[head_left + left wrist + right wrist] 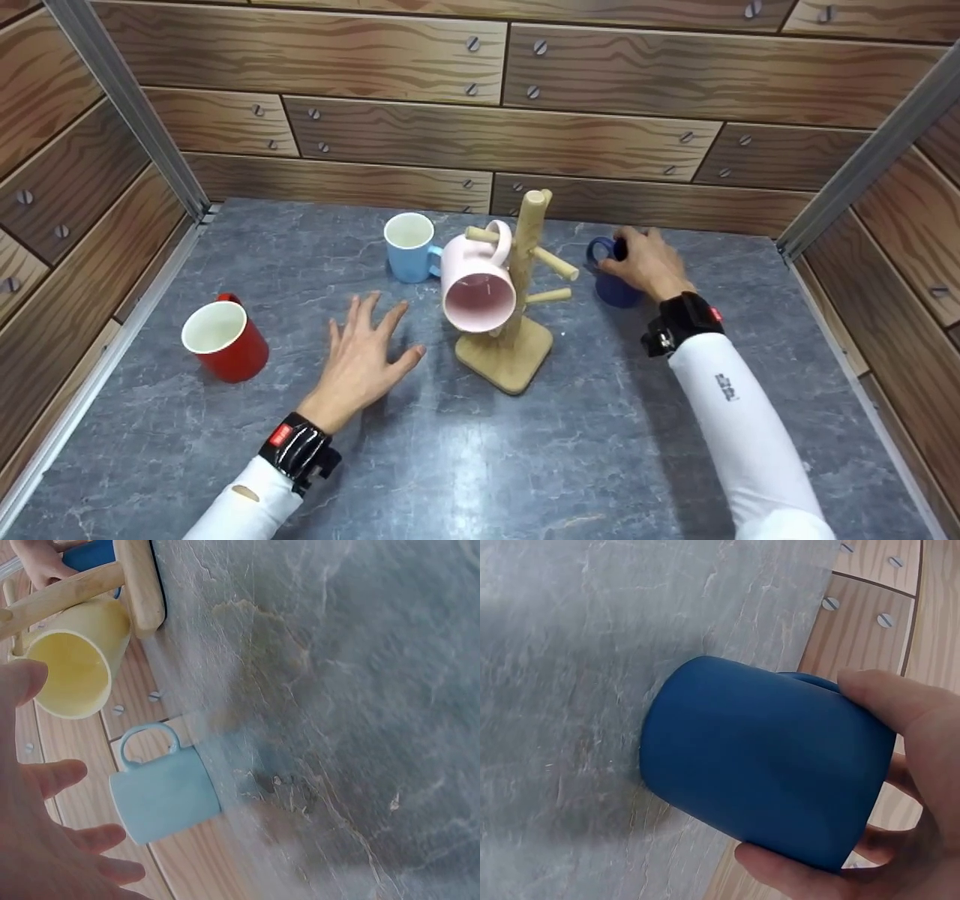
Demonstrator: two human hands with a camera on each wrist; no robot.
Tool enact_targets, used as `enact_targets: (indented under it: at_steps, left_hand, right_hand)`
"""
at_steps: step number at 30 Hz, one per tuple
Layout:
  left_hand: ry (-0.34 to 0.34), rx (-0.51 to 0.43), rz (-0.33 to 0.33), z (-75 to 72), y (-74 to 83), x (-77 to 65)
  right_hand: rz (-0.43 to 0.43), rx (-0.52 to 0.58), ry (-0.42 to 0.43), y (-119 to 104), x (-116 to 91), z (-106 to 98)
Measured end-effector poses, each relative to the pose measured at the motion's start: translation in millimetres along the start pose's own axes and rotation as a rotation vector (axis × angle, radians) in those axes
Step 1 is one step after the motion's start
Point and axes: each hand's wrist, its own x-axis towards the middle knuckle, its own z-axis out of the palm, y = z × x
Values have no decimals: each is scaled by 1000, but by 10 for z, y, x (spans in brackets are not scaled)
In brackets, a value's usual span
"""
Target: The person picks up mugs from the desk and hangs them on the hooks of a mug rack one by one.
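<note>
My right hand (649,264) grips a dark blue mug (761,761) near its rim, thumb by the handle and fingers spread around the other side. The mug stands at the right of a wooden mug stand (517,356). My left hand (360,367) hovers over the table left of the stand, fingers spread and holding nothing. A pink mug (469,262) hangs by its handle on a peg, mouth toward me. In the left wrist view a yellow mug (116,622) shows at the stand, while a light blue mug (165,795) stands beyond the left fingertips.
A red mug (240,349) stands at the left, its handle pointing away. Pegs (555,264) stick out from the stand's right side. Wood-patterned walls (390,135) enclose the grey marbled table (465,465) at the back and both sides.
</note>
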Motion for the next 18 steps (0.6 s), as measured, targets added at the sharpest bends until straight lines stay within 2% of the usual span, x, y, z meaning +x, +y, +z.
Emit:
enact_targets:
  at_steps: [18]
  left_hand:
    - [-2, -27, -10, 36, 35, 13]
  right_hand:
    - [-23, 50, 46, 80, -203, -122]
